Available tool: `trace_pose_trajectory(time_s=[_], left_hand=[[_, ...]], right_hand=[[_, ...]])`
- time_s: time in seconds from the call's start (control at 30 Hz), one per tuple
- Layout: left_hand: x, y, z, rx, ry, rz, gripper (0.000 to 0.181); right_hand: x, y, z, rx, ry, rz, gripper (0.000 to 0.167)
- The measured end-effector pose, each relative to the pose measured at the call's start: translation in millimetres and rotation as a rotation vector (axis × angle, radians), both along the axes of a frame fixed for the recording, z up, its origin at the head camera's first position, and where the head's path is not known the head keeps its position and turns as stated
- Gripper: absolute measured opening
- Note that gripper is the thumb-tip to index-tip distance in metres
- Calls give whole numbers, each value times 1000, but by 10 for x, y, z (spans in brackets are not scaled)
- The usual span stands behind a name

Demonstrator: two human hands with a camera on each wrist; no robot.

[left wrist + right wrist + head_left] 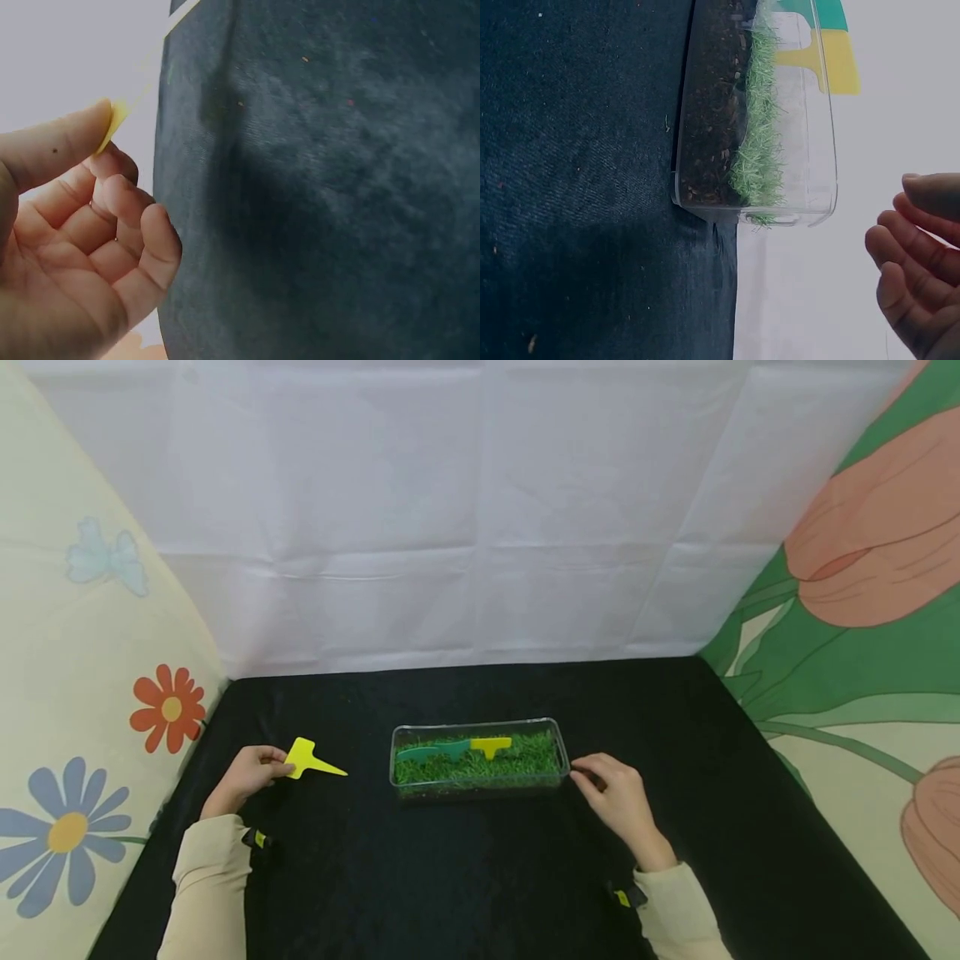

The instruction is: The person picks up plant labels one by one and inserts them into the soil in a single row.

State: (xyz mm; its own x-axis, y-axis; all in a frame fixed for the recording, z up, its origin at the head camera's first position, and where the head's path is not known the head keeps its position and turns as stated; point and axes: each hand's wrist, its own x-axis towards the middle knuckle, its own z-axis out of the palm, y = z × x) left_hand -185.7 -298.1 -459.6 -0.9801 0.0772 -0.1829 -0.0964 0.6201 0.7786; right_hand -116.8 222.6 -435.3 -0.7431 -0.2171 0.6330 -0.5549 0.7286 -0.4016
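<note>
My left hand (251,777) pinches a yellow T-shaped plant label (303,758) between thumb and index finger, its pointed end toward the right. In the left wrist view the label (115,127) is seen nearly edge-on. A clear plastic box (474,781) holds soil (716,120) and green grass (532,767). Standing in the grass are another yellow label (491,745) and green labels (453,749) to its left. Beside the box's right end is my right hand (618,797). The right wrist view shows its fingers (907,244) loosely bent, holding nothing, apart from the box.
A black cloth (465,868) covers the table. Behind it hangs a white sheet (465,527). Flower-patterned cloths stand on the left (45,652) and right (862,677). Tiny specks lie on the black cloth.
</note>
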Motion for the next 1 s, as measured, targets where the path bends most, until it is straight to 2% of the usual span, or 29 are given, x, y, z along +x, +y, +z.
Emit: trace_pose_trajectory(time_s=[0.23, 0.63, 0.8, 1.0], left_hand=[[3, 59, 78, 57, 26, -39, 23], [47, 232, 189, 99, 182, 29, 18], [80, 314, 213, 106, 231, 63, 17], [98, 374, 224, 108, 268, 73, 15]], right_hand=[[-3, -11, 5, 4, -5, 3, 15], [-9, -12, -1, 15, -4, 3, 16], [-4, -18, 7, 16, 6, 2, 17], [0, -26, 14, 11, 17, 7, 17]])
